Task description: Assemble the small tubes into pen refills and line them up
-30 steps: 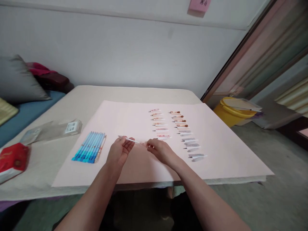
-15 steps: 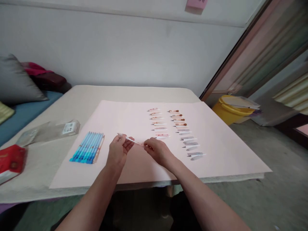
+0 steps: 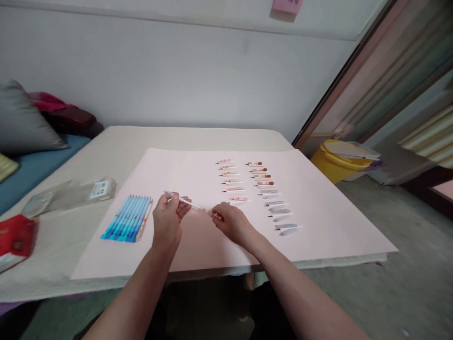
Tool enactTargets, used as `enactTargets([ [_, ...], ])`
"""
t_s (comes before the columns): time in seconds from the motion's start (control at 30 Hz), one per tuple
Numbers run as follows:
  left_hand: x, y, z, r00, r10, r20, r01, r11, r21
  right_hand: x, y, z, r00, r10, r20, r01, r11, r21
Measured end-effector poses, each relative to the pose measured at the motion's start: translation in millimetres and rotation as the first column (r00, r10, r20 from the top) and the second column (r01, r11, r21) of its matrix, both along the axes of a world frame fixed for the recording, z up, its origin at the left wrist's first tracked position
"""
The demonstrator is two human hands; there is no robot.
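My left hand (image 3: pixel 167 220) pinches the upper left part of a slim white pen (image 3: pixel 194 206) above the pink sheet (image 3: pixel 198 245). My right hand (image 3: pixel 230 220) is closed on its pinkish patterned lower right end. The pen slants down from left to right; whether it is in one piece I cannot tell. To the left lies a row of blue pens (image 3: pixel 126 218), side by side, with a pinkish patterned pen (image 3: pixel 146 220) at its right edge. Beyond my right hand are a column of pink-patterned pen parts (image 3: pixel 231 182) and another of brown and grey ones (image 3: pixel 264 183).
A clear plastic wrapper (image 3: pixel 76 196) with a white label and a red packet (image 3: pixel 17 238) lie on the table's left side. A yellow bucket (image 3: pixel 332 160) stands on the floor at right. Behind the table rises a wall (image 3: pixel 177 75); a grey cushion (image 3: pixel 26 120) is at far left.
My left hand has moved left and slightly up with its end of the pen. More of the white length shows between my hands. My right hand stays nearly in place.
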State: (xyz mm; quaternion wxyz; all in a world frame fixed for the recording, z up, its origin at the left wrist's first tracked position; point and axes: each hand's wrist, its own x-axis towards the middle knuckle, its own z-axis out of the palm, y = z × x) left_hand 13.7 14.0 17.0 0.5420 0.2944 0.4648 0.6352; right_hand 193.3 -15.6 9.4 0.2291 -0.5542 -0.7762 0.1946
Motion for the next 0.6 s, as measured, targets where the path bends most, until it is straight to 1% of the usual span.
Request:
enactTargets([
  [0.13, -1, 1, -1.2, 1.000, -0.013, 0.013, 0.014, 1.000, -0.013, -1, 0, 1.8, 1.000, 0.003, -0.012, -0.003, 1.000, 0.003],
  [0.33, 3, -1, -2.8, 1.000, -0.026, 0.007, 0.026, 1.000, -0.009, -2, -1, 0.9, 0.999, -0.040, 0.024, 0.038, 0.997, 0.063],
  [0.43, 5, -3, -2.1, 0.999, -0.049, 0.021, 0.050, 0.999, -0.019, -2, 0, -1.1, 0.999, -0.039, -0.006, 0.039, 0.995, 0.088],
  [0.5, 7, -5, -1.5, 0.997, -0.068, 0.026, 0.069, 0.997, -0.038, -3, 0, -2.5, 0.999, -0.024, -0.037, 0.027, 0.995, 0.098],
  [0.6, 11, -8, -1.9, 0.996, -0.085, -0.011, 0.084, 0.992, -0.099, -4, 0, -3.7, 0.998, -0.007, -0.065, 0.014, 0.995, 0.098],
])
